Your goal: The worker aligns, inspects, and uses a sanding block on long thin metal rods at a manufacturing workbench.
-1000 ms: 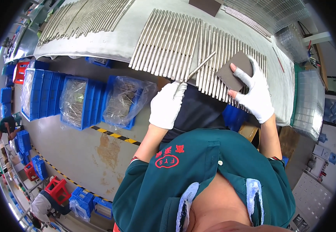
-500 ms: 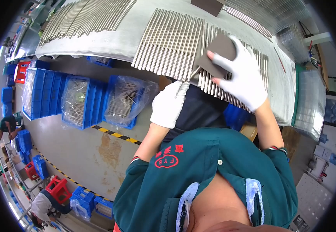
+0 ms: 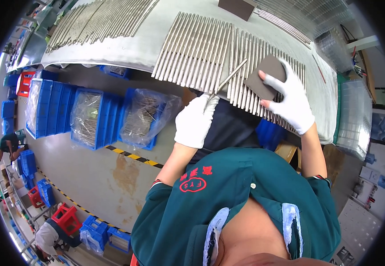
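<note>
My left hand (image 3: 194, 122), in a white glove, is closed on a thin metal rod (image 3: 233, 73) at the table's near edge. The rod slants up and to the right above a row of similar rods. My right hand (image 3: 293, 98), gloved with bare thumb and fingertip showing, grips a dark grey-brown sanding block (image 3: 273, 65). The block is over the right-hand row of rods (image 3: 245, 98), to the right of the held rod and apart from it. Left of it, another group of rods (image 3: 190, 51) lies side by side on the pale table cover.
More rods (image 3: 99, 22) lie at the table's far left. A second dark block (image 3: 236, 9) sits at the back. Blue crates (image 3: 106, 117) with plastic-wrapped rods stand on the floor at left. Clear plastic trays (image 3: 354, 119) are at right. Two other people work at far left.
My right hand has moved the sanding block right, away from the held rod. More of the rod in my left hand now shows, angled up and to the right.
</note>
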Available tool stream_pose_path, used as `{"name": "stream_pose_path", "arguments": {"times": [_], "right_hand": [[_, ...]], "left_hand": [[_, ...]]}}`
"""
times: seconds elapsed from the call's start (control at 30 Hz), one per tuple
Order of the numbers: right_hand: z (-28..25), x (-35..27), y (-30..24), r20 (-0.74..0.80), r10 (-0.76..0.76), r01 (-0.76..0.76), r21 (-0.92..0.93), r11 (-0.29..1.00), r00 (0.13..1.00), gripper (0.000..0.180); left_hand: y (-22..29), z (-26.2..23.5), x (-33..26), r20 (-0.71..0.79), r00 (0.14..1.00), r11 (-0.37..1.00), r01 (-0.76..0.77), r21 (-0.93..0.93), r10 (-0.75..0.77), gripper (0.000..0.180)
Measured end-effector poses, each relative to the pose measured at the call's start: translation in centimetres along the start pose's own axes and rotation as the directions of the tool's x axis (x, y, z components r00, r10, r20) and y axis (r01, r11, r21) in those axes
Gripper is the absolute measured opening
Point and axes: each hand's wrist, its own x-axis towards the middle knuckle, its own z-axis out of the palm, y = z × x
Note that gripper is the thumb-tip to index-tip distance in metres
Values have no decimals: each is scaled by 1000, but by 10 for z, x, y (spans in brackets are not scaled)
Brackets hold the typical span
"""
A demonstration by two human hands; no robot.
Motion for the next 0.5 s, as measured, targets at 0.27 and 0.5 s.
{"name": "stream_pose_path", "arguments": {"times": [0.27, 0.5], "right_hand": [[1, -7, 7, 0, 151, -145, 289, 946, 988, 65], [3, 49, -22, -114, -83, 89, 45, 995, 990, 59]], "left_hand": [[-11, 7, -3, 22, 999, 998, 28, -51, -27, 21], [-12, 4, 1, 2, 999, 997, -50, -56, 50, 17]]}}
